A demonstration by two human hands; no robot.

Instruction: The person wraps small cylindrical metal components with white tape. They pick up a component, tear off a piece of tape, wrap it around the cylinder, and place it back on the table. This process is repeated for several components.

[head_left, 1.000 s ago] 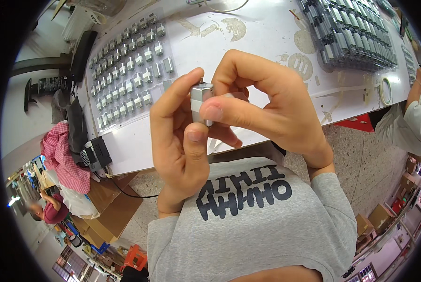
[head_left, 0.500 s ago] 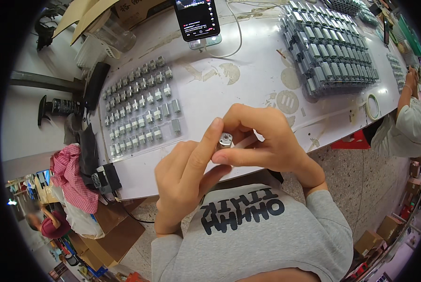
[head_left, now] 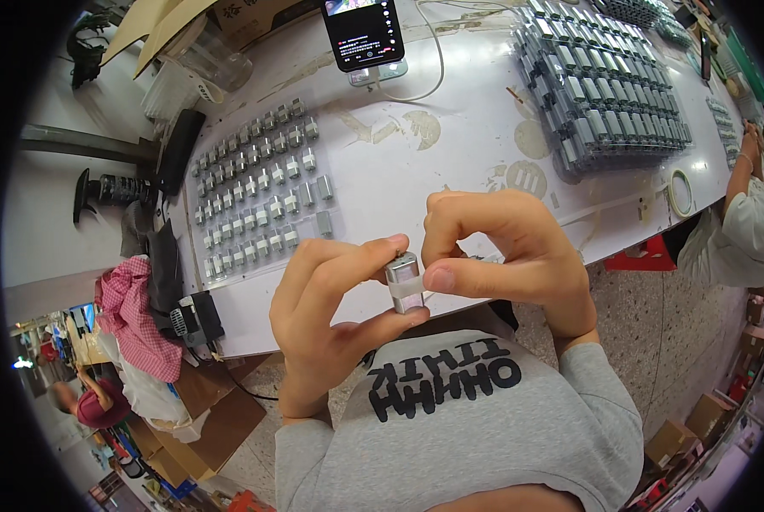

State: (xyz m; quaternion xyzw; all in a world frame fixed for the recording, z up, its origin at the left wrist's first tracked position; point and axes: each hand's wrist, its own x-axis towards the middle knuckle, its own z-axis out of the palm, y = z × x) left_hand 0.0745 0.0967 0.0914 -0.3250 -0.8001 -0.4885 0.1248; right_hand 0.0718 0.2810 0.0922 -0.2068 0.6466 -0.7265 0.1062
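A small silver electric motor (head_left: 405, 282) stands nearly upright between the fingertips of my left hand (head_left: 318, 303). The index finger presses on its top end and the thumb supports the bottom. Around the motor's middle runs a band of whitish tape (head_left: 407, 288). My right hand (head_left: 510, 256) is closed beside the motor, thumb and index finger pinching at the side where the tape leaves the metal. Most of the tape inside that pinch is hidden. To the left, a clear plastic tray (head_left: 335, 246) bears rows of similar motors, many with white bands and a few plain grey.
Stacked trays of motors (head_left: 604, 102) stand at the back right. A lit phone (head_left: 365, 38) with a white cable (head_left: 440, 64) is at the back. A tape roll (head_left: 679, 193) lies near the right edge. Another person's arm (head_left: 744, 171) shows at far right.
The motor has turned from end-on to side-on, showing its banded body. My left fingers now span its two ends, and my right hand has shifted slightly right.
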